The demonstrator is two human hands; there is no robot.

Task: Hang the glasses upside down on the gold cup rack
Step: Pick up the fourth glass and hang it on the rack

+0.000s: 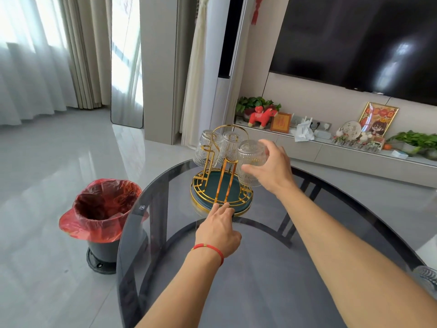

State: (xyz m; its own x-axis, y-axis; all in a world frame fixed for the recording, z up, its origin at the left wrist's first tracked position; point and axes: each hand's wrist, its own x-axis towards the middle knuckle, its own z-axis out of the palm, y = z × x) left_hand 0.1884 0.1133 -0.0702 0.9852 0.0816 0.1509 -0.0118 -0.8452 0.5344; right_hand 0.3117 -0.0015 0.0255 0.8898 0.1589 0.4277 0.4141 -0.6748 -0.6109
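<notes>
The gold cup rack (223, 183) with a dark green round tray stands on the far part of the smoked glass table (272, 268). Two ribbed clear glasses hang upside down on it, one at the back left (205, 150) and one at the back middle (229, 144). My right hand (272, 166) grips a third ribbed glass (251, 157), held upside down at the rack's right side over a prong. My left hand (218, 227), with a red string on its wrist, rests its fingertips against the tray's near rim. Another glass (426, 276) shows at the right edge of the table.
A black bin with a red plastic liner (104, 209) stands on the floor left of the table. Behind the table runs a low TV shelf (343, 147) with plants, a red toy horse and frames, under a wall-mounted screen.
</notes>
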